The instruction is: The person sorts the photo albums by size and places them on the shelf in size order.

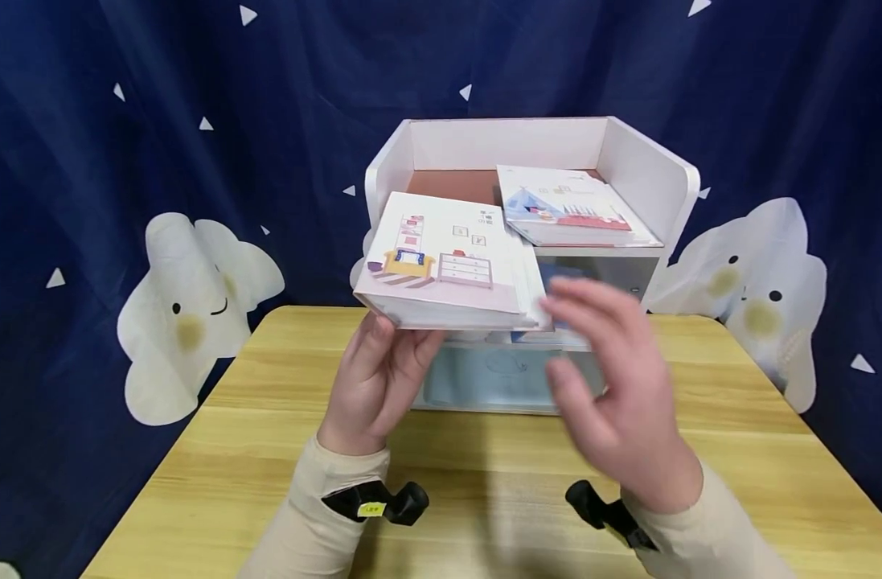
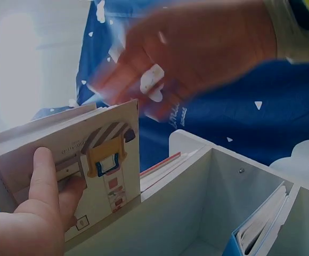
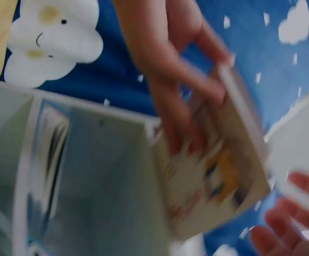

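Note:
A thick white book (image 1: pixel 448 257) with a drawn armchair and dresser on its cover is tilted in front of the shelf unit. My left hand (image 1: pixel 386 378) holds it from below, thumb at the near edge and fingers against the underside (image 2: pixel 109 165). To the right of the book, my right hand (image 1: pixel 621 386) is blurred and held in the air with fingers spread, holding nothing. Its fingertips come close to the book's right corner; I cannot tell if they touch. A second book (image 1: pixel 571 205), with a blue tent on the cover, lies on the unit's top.
The white shelf unit (image 1: pixel 509 141) has raised sides and a brown top surface. Inside a lower compartment stands a blue-edged book (image 2: pixel 261 224). Wooden table (image 1: pixel 216 482) lies under everything, and a dark blue curtain (image 1: pixel 325 56) with cloud shapes hangs behind.

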`<state>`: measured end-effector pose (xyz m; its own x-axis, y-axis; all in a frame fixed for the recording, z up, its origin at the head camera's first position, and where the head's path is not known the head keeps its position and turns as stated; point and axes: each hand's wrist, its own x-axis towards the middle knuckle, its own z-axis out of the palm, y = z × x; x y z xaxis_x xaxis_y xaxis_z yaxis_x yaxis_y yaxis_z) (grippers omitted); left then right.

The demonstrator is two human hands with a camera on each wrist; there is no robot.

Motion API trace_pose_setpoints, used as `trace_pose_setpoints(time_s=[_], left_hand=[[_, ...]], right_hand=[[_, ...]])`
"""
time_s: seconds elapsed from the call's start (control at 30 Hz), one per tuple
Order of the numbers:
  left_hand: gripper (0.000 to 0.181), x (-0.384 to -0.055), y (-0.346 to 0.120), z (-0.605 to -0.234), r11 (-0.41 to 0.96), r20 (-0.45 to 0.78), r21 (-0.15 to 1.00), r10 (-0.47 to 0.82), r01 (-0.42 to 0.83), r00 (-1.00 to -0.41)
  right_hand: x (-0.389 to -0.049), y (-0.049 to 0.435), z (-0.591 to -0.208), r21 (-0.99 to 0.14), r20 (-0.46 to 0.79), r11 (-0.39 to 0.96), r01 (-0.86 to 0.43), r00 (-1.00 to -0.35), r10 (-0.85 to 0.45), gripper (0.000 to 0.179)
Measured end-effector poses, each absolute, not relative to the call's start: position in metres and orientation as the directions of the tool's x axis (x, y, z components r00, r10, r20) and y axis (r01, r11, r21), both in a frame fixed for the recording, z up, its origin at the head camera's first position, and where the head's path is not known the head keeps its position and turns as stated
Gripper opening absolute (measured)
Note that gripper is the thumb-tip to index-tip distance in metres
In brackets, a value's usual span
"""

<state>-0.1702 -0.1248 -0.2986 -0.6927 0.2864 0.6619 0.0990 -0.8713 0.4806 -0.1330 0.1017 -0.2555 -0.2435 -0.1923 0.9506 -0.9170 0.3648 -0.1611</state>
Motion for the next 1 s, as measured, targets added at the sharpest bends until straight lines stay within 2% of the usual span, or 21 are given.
trace_pose_setpoints(time_s=[0.03, 0.07, 0.1, 0.13, 0.17, 0.23, 0.33, 0.43, 0.6, 0.83, 0.93, 1.0], left_hand=[[0.068, -0.171, -0.124, -0.298, -0.871, 0.664, 0.481, 0.286, 0.103, -0.691], [0.068, -0.171, -0.124, -0.298, -0.870, 0.667, 0.481, 0.282, 0.110, -0.689], [0.068, -0.172, -0.123, -0.298, -0.868, 0.671, 0.482, 0.278, 0.119, -0.687], [0.067, -0.172, -0.123, -0.298, -0.865, 0.674, 0.485, 0.274, 0.131, -0.686], [0.067, -0.172, -0.123, -0.298, -0.860, 0.676, 0.490, 0.270, 0.144, -0.686], [0.065, -0.172, -0.122, -0.297, -0.850, 0.677, 0.500, 0.266, 0.165, -0.686], [0.061, -0.172, -0.121, -0.296, -0.835, 0.675, 0.521, 0.276, 0.178, -0.684], [0.060, -0.173, -0.119, -0.295, -0.831, 0.676, 0.535, 0.313, 0.153, -0.667], [0.059, -0.175, -0.119, -0.293, -0.821, 0.678, 0.556, 0.354, 0.134, -0.644], [0.067, -0.177, -0.126, -0.295, -0.749, 0.646, 0.617, 0.304, 0.243, -0.700], [0.066, -0.179, -0.128, -0.296, -0.643, 0.641, 0.674, 0.267, 0.363, -0.719], [0.067, -0.180, -0.129, -0.297, -0.449, 0.670, 0.718, 0.239, 0.531, -0.703]], right_hand=[[-0.129, 0.096, -0.254, -0.049, 0.955, 0.379, -0.924, -0.154, -0.252, 0.037], [-0.125, 0.090, -0.253, 0.041, 0.945, 0.390, -0.920, -0.092, -0.315, 0.037], [-0.124, 0.085, -0.254, 0.113, 0.923, 0.399, -0.910, -0.052, -0.380, 0.036], [-0.123, 0.081, -0.255, 0.158, 0.893, 0.408, -0.899, -0.047, -0.447, 0.036], [-0.123, 0.078, -0.257, 0.185, 0.863, 0.426, -0.886, -0.060, -0.501, 0.038], [-0.126, 0.073, -0.262, 0.193, 0.813, 0.473, -0.860, -0.129, -0.567, 0.042], [-0.134, 0.069, -0.269, 0.166, 0.771, 0.533, -0.830, -0.227, -0.595, 0.049], [-0.144, 0.068, -0.272, 0.143, 0.763, 0.564, -0.813, -0.273, -0.586, 0.058], [-0.165, 0.063, -0.272, 0.117, 0.765, 0.601, -0.790, -0.314, -0.562, 0.064], [-0.196, 0.056, -0.276, 0.105, 0.778, 0.627, -0.772, -0.329, -0.535, 0.070], [-0.203, 0.055, -0.280, 0.089, 0.773, 0.627, -0.774, -0.343, -0.534, 0.072], [-0.204, 0.057, -0.284, 0.074, 0.776, 0.616, -0.784, -0.342, -0.530, 0.071]])
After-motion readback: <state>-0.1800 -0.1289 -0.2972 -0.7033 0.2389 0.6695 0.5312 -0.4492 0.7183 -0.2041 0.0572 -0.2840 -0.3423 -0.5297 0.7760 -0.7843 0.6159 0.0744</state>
